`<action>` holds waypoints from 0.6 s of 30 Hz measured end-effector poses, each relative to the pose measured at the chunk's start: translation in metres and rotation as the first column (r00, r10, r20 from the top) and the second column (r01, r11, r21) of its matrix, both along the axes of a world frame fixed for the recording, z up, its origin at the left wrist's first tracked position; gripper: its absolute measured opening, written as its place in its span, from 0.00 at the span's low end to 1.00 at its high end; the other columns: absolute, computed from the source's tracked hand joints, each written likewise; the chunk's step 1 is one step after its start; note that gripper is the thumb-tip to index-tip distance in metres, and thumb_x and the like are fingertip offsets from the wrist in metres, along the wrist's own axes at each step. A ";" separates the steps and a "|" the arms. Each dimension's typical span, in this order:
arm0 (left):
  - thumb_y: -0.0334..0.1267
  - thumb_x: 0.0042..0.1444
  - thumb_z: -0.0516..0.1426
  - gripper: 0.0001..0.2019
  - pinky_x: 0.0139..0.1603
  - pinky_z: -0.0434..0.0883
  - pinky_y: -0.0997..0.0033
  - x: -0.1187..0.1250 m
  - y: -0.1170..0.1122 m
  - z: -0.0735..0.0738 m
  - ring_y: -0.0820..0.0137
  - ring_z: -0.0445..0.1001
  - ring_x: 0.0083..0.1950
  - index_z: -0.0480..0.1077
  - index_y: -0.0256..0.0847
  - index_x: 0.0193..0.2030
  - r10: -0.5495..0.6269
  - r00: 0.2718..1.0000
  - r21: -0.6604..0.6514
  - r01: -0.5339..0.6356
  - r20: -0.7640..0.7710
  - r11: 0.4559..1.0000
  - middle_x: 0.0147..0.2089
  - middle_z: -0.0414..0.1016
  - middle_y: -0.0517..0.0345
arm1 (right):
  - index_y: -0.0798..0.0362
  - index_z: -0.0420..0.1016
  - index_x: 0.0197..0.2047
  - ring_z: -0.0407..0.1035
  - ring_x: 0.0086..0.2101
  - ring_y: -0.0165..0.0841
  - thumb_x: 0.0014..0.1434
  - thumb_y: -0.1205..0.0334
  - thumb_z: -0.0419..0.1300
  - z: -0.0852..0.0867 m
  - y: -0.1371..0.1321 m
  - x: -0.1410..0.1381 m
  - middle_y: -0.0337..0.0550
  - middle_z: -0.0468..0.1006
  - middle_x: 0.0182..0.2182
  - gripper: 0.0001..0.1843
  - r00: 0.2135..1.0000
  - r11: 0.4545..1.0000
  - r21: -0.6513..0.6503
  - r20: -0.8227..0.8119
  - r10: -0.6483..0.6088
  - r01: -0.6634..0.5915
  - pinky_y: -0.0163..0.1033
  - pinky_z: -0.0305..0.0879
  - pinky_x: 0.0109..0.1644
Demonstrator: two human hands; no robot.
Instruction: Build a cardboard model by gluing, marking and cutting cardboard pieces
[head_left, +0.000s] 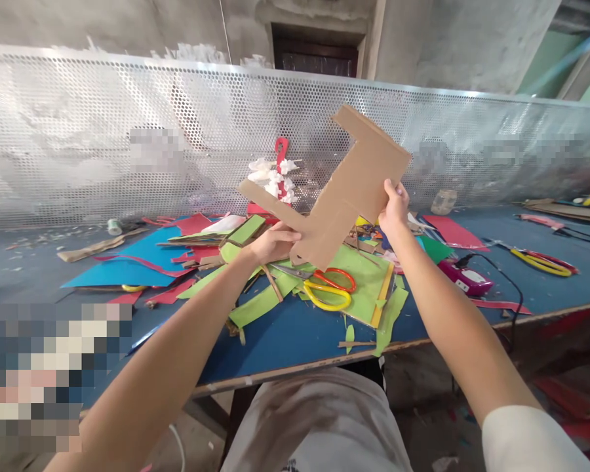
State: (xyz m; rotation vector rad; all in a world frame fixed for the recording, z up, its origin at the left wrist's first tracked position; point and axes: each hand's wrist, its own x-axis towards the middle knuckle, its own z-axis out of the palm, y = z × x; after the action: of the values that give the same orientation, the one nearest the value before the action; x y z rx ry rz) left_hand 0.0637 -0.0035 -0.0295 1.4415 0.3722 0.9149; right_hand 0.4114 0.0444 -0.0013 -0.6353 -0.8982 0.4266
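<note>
A brown piece of cardboard (347, 196), cut with a projecting arm at two of its corners, is held up tilted above the table. My left hand (275, 244) grips its lower left part, the thumb lying on the near face. On the right edge my right hand (394, 204) pinches it, thumb in front and fingers mostly behind. Below the cardboard lie scissors (330, 288) with one orange and one yellow handle loop, on light green paper sheets (364, 272) and scraps.
Blue sheets (128, 262) and red strips lie left on the blue table (275, 354). A purple power strip (465, 278) with a black cord, yellow-and-red-handled scissors (541, 261) and a jar (443, 202) are right. A perforated metal panel (216, 131) stands behind.
</note>
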 end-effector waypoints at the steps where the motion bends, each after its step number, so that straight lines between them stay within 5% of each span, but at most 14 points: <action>1: 0.46 0.42 0.77 0.27 0.65 0.81 0.42 0.001 -0.002 -0.001 0.39 0.87 0.60 0.83 0.39 0.49 0.012 1.000 -0.011 -0.013 -0.027 1.000 0.50 0.90 0.41 | 0.44 0.58 0.37 0.79 0.48 0.42 0.48 0.33 0.75 0.001 -0.001 -0.004 0.41 0.78 0.41 0.35 1.000 1.000 0.002 -0.002 -0.007 0.007 0.48 0.82 0.49; 6: 0.59 0.40 0.82 0.35 0.63 0.85 0.42 0.004 -0.006 -0.004 0.40 0.88 0.58 0.85 0.38 0.49 0.280 0.945 0.005 -0.283 -0.170 0.959 0.53 0.90 0.37 | 0.44 0.60 0.38 0.78 0.46 0.39 0.52 0.29 0.73 0.008 -0.012 -0.027 0.40 0.77 0.40 0.34 0.999 0.999 -0.023 0.036 0.033 -0.032 0.42 0.80 0.43; 10: 0.61 0.44 0.81 0.36 0.60 0.87 0.44 0.006 0.000 -0.002 0.43 0.89 0.57 0.84 0.37 0.51 0.473 0.881 -0.043 -0.473 -0.018 0.880 0.56 0.90 0.37 | 0.46 0.71 0.44 0.70 0.31 0.33 0.64 0.29 0.61 0.015 -0.028 -0.035 0.39 0.74 0.34 0.27 0.981 0.968 -0.205 0.101 0.167 -0.144 0.36 0.65 0.30; 12: 0.58 0.49 0.79 0.33 0.62 0.87 0.47 0.005 0.006 -0.002 0.45 0.88 0.61 0.83 0.37 0.55 0.558 0.825 -0.071 -0.554 0.084 0.830 0.60 0.88 0.39 | 0.47 0.74 0.45 0.62 0.26 0.30 0.66 0.37 0.60 0.018 -0.038 -0.037 0.37 0.71 0.31 0.22 0.928 0.935 -0.337 0.302 0.218 -0.110 0.36 0.59 0.29; 13: 0.57 0.52 0.78 0.32 0.64 0.87 0.49 0.005 0.010 -0.002 0.46 0.87 0.64 0.83 0.38 0.56 0.592 0.798 -0.074 -0.588 0.109 0.806 0.63 0.88 0.40 | 0.48 0.75 0.46 0.60 0.25 0.30 0.67 0.41 0.61 0.019 -0.043 -0.038 0.37 0.71 0.30 0.19 0.856 0.908 -0.412 0.443 0.268 -0.071 0.36 0.58 0.29; 15: 0.55 0.56 0.76 0.30 0.68 0.85 0.51 0.002 0.018 -0.004 0.49 0.85 0.68 0.82 0.40 0.59 0.642 0.758 -0.052 -0.641 0.112 0.766 0.67 0.86 0.43 | 0.49 0.78 0.49 0.61 0.25 0.30 0.66 0.45 0.63 0.020 -0.053 -0.043 0.39 0.75 0.31 0.18 0.573 0.823 -0.566 0.690 0.442 0.046 0.38 0.58 0.31; 17: 0.56 0.59 0.75 0.29 0.72 0.82 0.52 0.000 0.024 -0.006 0.50 0.83 0.71 0.82 0.42 0.60 0.667 0.738 -0.014 -0.669 0.100 0.743 0.68 0.85 0.45 | 0.49 0.80 0.53 0.65 0.27 0.32 0.65 0.45 0.68 0.019 -0.061 -0.049 0.42 0.80 0.34 0.20 0.269 0.756 -0.626 0.774 0.573 0.192 0.40 0.61 0.34; 18: 0.56 0.60 0.74 0.28 0.73 0.82 0.53 -0.001 0.026 -0.007 0.50 0.82 0.72 0.82 0.42 0.61 0.669 0.736 0.004 -0.673 0.106 0.740 0.69 0.85 0.46 | 0.48 0.81 0.53 0.66 0.28 0.33 0.63 0.46 0.70 0.018 -0.064 -0.052 0.43 0.81 0.35 0.21 0.196 0.744 -0.624 0.781 0.592 0.238 0.40 0.62 0.35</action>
State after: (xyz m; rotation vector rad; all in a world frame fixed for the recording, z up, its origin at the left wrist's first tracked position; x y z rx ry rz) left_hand 0.0628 0.0224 -0.0367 1.2971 0.8418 1.5820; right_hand 0.3594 -0.0200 0.0169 -1.5667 -2.1975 0.5655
